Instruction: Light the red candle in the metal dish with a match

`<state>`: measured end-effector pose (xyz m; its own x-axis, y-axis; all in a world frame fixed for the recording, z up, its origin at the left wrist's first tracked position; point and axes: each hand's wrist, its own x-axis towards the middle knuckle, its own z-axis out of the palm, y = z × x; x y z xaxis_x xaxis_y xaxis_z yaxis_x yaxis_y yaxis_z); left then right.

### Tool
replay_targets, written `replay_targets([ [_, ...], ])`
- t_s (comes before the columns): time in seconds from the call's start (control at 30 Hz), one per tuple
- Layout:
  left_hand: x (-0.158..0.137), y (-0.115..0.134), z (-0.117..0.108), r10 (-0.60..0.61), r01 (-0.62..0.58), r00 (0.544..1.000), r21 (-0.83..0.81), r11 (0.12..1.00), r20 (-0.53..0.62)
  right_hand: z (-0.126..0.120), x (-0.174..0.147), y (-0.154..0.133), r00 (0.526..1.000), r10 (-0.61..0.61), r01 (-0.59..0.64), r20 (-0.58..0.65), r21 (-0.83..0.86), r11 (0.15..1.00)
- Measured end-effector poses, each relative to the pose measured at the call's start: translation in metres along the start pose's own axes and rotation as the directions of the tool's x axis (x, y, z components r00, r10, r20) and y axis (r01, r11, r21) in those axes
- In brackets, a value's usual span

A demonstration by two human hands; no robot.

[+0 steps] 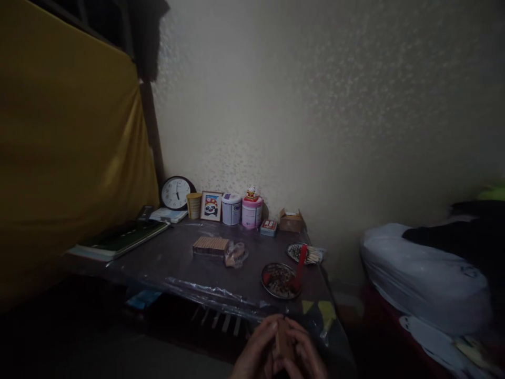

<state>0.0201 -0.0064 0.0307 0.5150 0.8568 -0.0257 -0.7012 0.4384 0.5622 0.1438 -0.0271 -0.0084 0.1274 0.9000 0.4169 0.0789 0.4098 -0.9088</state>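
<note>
At the table's near edge, my left hand point(256, 350) and my right hand point(303, 347) are closed around a small, flat brown box point(283, 339), held upright between the fingertips. Just beyond my hands sits a round metal plate point(263, 281) of small dark and pale bits, with a red spoon point(302, 263) standing up from it. Behind that, a second plate point(290, 252) carries several thin pale sticks point(313, 255). A row of brown, box-like pieces point(211, 245) lies mid-table beside a clear plastic bag point(236, 255) with something brown inside.
Along the wall stand a clock point(176, 192), a yellow cup point(194, 205), a framed panda picture point(211, 206), a white tin point(231, 209), a pink tin point(251, 213) topped by a figurine, a card box point(269, 227) and an open carton point(291, 221). Plastic sheeting covers the table point(165, 258).
</note>
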Motion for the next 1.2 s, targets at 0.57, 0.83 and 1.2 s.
replay_targets([
  [0.57,-0.002,-0.008,0.005,0.059,-0.056,0.994,-0.037,0.998,0.089,-0.015,0.004,-0.033,0.963,0.174,-0.188,0.208,0.051,0.981],
  [0.83,-0.003,-0.009,0.008,0.035,-0.031,0.998,-0.079,0.996,0.051,-0.012,0.005,-0.039,0.947,0.241,-0.265,0.212,0.091,0.96],
  [1.2,-0.003,-0.007,0.013,-0.021,0.024,1.0,-0.142,0.99,0.022,0.004,-0.002,-0.019,0.975,0.219,-0.214,-0.02,0.139,0.967],
])
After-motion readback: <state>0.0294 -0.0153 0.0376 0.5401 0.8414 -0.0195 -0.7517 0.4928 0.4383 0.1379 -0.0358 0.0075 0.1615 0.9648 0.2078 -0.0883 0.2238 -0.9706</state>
